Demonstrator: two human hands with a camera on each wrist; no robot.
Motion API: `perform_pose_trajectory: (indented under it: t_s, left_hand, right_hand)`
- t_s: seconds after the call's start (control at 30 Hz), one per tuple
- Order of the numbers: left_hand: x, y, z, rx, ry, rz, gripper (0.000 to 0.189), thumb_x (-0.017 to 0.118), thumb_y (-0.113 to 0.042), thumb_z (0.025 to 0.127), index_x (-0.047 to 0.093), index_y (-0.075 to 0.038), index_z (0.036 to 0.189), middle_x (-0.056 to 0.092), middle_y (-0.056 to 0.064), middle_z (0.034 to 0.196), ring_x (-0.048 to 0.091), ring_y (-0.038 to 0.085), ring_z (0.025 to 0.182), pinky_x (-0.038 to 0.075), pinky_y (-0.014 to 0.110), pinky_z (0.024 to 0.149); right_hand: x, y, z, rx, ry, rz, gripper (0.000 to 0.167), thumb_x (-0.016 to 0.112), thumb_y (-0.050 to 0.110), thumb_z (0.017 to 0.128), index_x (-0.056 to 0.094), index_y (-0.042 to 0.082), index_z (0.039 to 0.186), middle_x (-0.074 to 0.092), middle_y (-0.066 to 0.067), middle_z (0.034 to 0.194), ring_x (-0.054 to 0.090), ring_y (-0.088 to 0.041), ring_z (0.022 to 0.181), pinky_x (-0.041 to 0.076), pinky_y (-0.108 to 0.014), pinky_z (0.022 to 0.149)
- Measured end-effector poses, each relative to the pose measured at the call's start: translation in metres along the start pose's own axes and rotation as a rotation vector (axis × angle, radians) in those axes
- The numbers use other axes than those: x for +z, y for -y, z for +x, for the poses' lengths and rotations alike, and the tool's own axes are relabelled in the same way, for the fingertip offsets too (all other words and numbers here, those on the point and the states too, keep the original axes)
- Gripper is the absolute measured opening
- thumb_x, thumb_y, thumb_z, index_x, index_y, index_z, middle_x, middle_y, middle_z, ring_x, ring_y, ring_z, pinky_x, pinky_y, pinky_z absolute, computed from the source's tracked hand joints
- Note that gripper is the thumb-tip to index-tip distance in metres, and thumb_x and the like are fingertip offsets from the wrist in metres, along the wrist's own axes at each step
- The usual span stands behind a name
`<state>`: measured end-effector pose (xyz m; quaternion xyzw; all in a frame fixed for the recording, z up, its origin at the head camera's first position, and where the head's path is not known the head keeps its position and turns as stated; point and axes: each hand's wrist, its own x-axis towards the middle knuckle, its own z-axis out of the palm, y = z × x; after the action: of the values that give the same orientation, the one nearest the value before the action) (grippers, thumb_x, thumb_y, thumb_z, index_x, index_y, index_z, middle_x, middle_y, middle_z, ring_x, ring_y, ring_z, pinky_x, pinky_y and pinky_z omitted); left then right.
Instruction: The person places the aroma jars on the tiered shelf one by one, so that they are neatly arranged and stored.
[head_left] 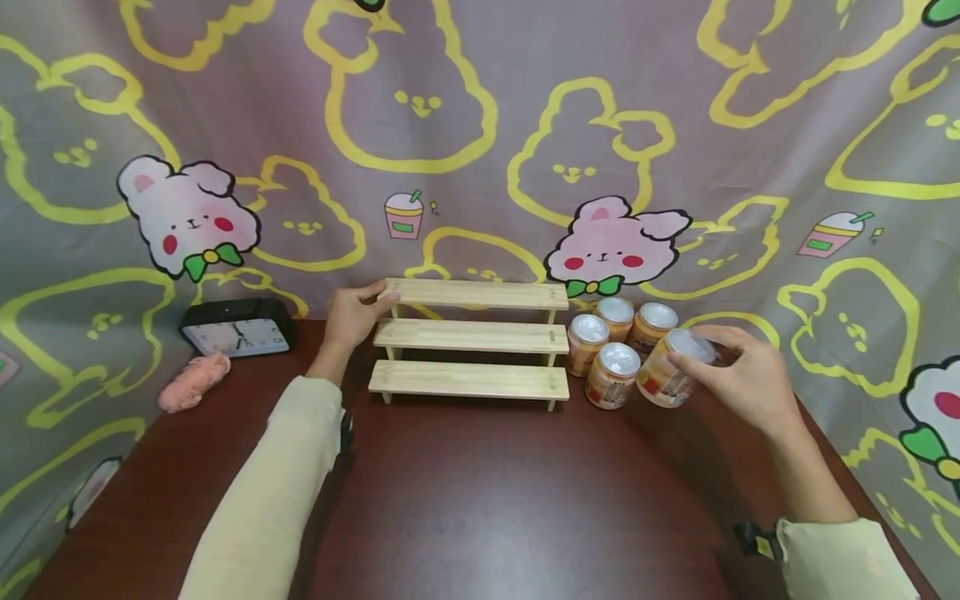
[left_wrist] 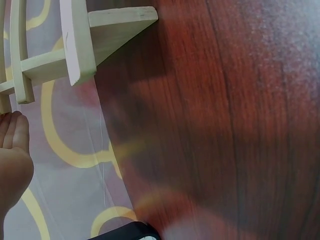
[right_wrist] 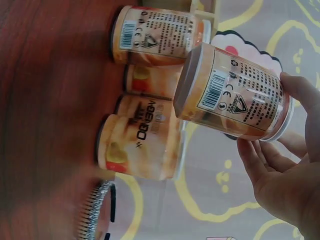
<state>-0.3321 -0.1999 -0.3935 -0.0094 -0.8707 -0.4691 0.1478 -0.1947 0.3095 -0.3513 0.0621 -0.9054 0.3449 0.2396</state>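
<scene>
A pale wooden three-tier display stand (head_left: 471, 335) sits against the back curtain. At the left end of its top board is my left hand (head_left: 354, 317), pinching the board with the thumb in front; the left wrist view shows only part of that hand (left_wrist: 15, 155). To the right, my right hand (head_left: 750, 375) grips an orange-labelled clear jar (right_wrist: 235, 92) near its silvery lid, between thumb and fingers. The held jar hangs tilted above the table. Several matching jars (head_left: 612, 377) stand close together between the stand and my right hand.
A black clock (head_left: 238, 329) stands at the back left, with a pink fuzzy bundle (head_left: 195, 383) before it. A ridged silvery object (right_wrist: 95, 215) lies near the jars in the right wrist view. The patterned curtain (head_left: 480, 192) walls the dark wooden table (head_left: 480, 500).
</scene>
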Motion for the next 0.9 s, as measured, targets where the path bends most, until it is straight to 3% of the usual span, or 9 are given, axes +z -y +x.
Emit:
perform_pose_trajectory:
  t_s: [0.47,0.73,0.9]
  left_hand:
    - [-0.001,-0.001,0.000,0.000,-0.005,0.005,0.050,0.078,-0.038,0.092,0.068,-0.007,0.131,0.065,0.010,0.131,0.055,0.031,0.131,0.042,0.043,0.111]
    - [-0.002,-0.001,0.000,0.003,-0.002,0.008,0.050,0.077,-0.037,0.092,0.068,-0.007,0.131,0.064,0.009,0.133,0.054,0.031,0.132,0.041,0.043,0.112]
    - [0.000,-0.002,0.000,0.003,-0.010,0.004,0.049,0.078,-0.036,0.092,0.068,-0.006,0.130,0.065,0.010,0.132,0.054,0.031,0.132,0.041,0.043,0.112]
  right_hand:
    - [-0.003,0.014,0.005,-0.064,0.029,0.041,0.036,0.089,0.016,0.079,0.076,-0.001,0.108,0.068,-0.013,0.103,0.054,-0.001,0.087,0.045,-0.006,0.067]
    - [-0.005,0.025,0.008,-0.074,0.087,0.038,0.047,0.088,0.017,0.080,0.072,-0.005,0.117,0.067,-0.018,0.111,0.053,-0.001,0.089,0.045,-0.002,0.070]
    - [-0.001,0.031,0.008,-0.054,0.121,0.045,0.048,0.088,0.022,0.080,0.073,-0.001,0.120,0.067,-0.017,0.115,0.056,0.000,0.089,0.044,-0.002,0.072]
